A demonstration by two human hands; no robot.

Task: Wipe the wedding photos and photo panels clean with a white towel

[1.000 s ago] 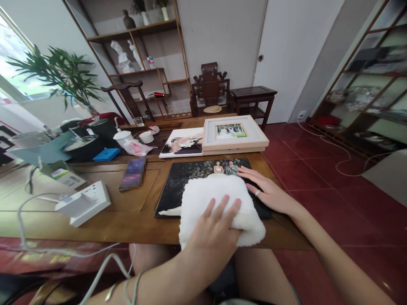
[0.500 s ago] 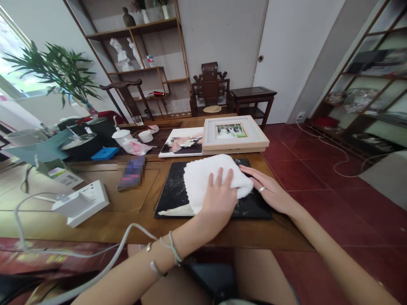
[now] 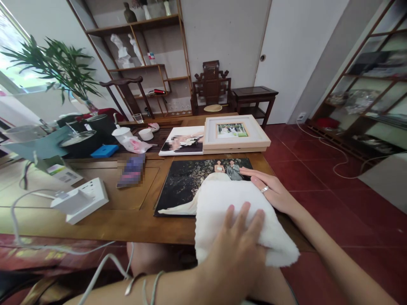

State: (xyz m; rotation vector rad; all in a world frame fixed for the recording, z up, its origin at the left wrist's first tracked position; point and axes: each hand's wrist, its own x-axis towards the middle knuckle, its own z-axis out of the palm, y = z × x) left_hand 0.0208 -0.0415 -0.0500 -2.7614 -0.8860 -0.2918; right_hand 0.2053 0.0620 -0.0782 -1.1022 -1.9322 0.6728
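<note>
A glossy photo panel (image 3: pixel 178 186) lies flat on the wooden table, showing a couple in wedding clothes against a dark background. A white cloth (image 3: pixel 219 203) covers its lower right part and spreads past the table's front edge. On top of the cloth is my left hand (image 3: pixel 238 245), fingers spread over it and thumb hidden; the cloth is in its hold. My right hand (image 3: pixel 270 190), with a ring, rests at the panel's right edge with fingers stretched out, beside the cloth's upper corner.
Behind the panel lie a light wooden picture frame (image 3: pixel 237 146) and another photo print (image 3: pixel 181 142). To the left are a white power strip (image 3: pixel 85 199) with a cable, a pixelated packet (image 3: pixel 131 171), a blue box (image 3: pixel 104 151) and a white cup (image 3: pixel 146 134).
My left hand has drawn the white cloth towards me and slightly right, uncovering the couple and much of the panel. My right hand has stayed at the right edge.
</note>
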